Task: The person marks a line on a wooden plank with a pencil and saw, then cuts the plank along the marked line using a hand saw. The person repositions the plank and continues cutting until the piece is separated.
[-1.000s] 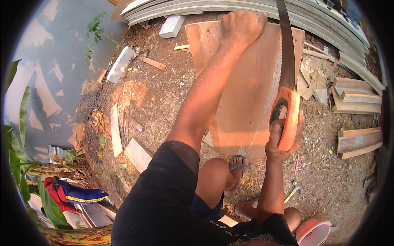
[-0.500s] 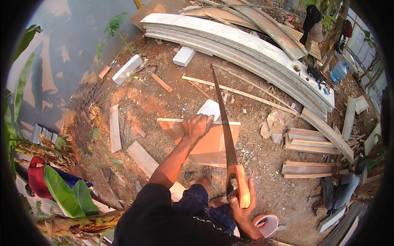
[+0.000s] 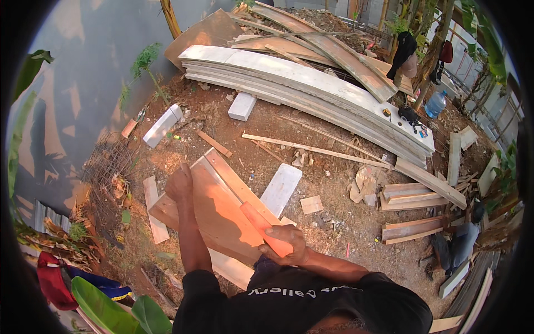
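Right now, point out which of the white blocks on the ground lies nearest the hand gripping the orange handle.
The long flat white block, just beyond the reddish board and nearest the right hand. The other two white blocks lie farther off, by the plank stack.

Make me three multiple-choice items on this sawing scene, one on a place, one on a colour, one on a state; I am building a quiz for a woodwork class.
1. Where does the left hand rest?
A. on the far edge of the wooden board
B. on the white block
C. on the water jug

2. What colour is the saw handle in the right hand?
A. blue
B. orange
C. black

3. How does the right hand stand on the handle?
A. open, clear of it
B. closed around it
C. flat on the ground

Answers:
1. A, the left hand sits on the board's far edge, well apart from the white block on the dirt.
2. B, the handle shows orange against the board.
3. B, the fingers wrap around the handle's near end.
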`<state>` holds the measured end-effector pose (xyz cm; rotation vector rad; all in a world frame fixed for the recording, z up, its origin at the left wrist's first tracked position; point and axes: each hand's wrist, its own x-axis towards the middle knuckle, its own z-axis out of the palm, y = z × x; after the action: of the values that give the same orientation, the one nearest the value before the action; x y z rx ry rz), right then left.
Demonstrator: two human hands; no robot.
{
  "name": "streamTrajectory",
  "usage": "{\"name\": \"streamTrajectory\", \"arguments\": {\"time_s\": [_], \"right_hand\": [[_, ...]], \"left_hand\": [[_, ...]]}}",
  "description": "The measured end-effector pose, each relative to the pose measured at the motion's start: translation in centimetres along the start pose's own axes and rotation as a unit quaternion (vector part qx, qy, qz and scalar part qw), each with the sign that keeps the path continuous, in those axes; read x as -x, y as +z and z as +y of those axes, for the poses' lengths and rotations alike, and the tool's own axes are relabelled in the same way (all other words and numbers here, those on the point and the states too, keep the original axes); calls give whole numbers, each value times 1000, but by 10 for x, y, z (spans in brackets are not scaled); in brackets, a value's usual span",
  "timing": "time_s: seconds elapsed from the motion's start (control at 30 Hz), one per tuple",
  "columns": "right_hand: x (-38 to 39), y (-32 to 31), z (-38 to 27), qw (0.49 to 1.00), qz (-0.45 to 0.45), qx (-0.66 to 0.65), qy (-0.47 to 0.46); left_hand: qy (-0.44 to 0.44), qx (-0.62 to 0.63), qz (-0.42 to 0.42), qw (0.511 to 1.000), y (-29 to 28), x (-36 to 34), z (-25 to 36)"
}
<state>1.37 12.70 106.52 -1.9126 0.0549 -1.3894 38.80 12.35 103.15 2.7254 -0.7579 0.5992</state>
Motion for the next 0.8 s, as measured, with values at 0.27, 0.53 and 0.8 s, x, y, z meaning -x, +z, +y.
{"name": "streamTrajectory", "arguments": {"time_s": [0.27,0.53,0.8], "right_hand": [[-92,35,97,988,-31,127,-78],[-16,-45,260,770,-78,415,479],[189,-99,363,401,-376,382,743]], "left_hand": [[-56,-67,92,992,-6,-21,-185],[-89,-113,165,976,-37,-35,-291],[-60,-120,211,968,-25,-100,-314]]}}
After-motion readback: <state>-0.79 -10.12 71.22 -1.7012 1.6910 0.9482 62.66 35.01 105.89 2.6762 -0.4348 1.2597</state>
